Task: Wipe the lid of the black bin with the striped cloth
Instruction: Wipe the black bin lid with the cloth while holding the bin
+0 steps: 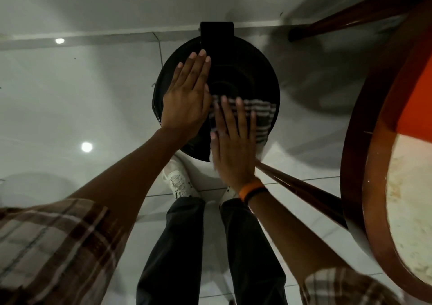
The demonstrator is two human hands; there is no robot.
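The black bin stands on the floor against the wall, its round lid point(247, 71) facing up at me. My left hand point(187, 94) lies flat on the lid's left half, fingers together and pointing to the wall. The striped cloth point(261, 115), grey and white, is spread over the lid's near right part. My right hand point(233, 141) presses flat on the cloth with fingers stretched out; an orange and black band circles that wrist. Part of the cloth is hidden under the right hand.
A round wooden table point(374, 155) with an orange and pale top stands close on the right, its legs point(301, 188) reaching toward the bin. White glossy floor tiles point(77, 99) lie to the left. My white shoe point(180, 183) is just before the bin.
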